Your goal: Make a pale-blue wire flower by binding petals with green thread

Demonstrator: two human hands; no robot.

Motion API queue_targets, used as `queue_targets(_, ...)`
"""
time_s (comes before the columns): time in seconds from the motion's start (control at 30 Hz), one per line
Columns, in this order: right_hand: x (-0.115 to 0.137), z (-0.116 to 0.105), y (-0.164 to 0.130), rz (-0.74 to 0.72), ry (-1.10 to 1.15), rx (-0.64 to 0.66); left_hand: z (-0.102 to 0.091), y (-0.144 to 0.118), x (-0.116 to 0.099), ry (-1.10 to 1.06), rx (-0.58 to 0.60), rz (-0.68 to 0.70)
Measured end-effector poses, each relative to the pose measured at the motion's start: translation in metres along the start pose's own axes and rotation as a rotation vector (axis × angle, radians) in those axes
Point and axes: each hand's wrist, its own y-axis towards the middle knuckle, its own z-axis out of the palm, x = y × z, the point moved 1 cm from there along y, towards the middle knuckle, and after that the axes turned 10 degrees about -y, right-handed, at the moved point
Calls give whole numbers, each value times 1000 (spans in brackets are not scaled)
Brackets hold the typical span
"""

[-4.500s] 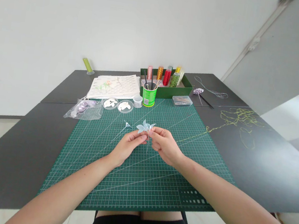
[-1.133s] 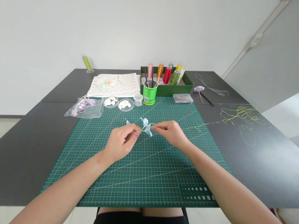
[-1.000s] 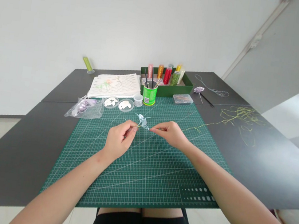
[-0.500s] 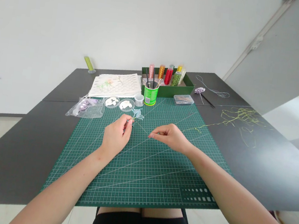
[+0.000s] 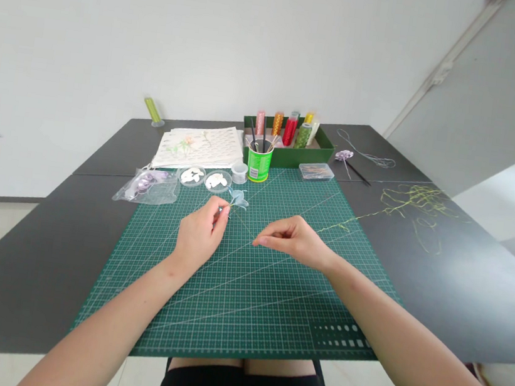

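Thin petals, thin thread

Our left hand (image 5: 197, 239) pinches the pale blue flower (image 5: 238, 199) by its stem over the cutting mat (image 5: 243, 305); our right hand (image 5: 296, 241) nips the thread (image 5: 353, 220) (light, flimsy, crushable, so best held at the stem).

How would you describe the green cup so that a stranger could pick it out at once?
Find the green cutting mat on the dark table. At its far edge stands the bright green cup, in front of the dark green box. It alone holds upright sticks.

Five thread spools (image 5: 289, 129) (boxed), two dishes (image 5: 192, 176).
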Motion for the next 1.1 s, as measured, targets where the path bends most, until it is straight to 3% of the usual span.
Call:
queue_targets(0.3,13,1,-8,-52,244,4,2,1,-2,48,87,-17)
queue_targets(0.73,3,-8,-7,-70,319,-230,22,-16,-19,-78,473,123)
queue_targets(1.1,-4,-8,-4,-39,278,-350,23,-23,-31,-142,549,160)
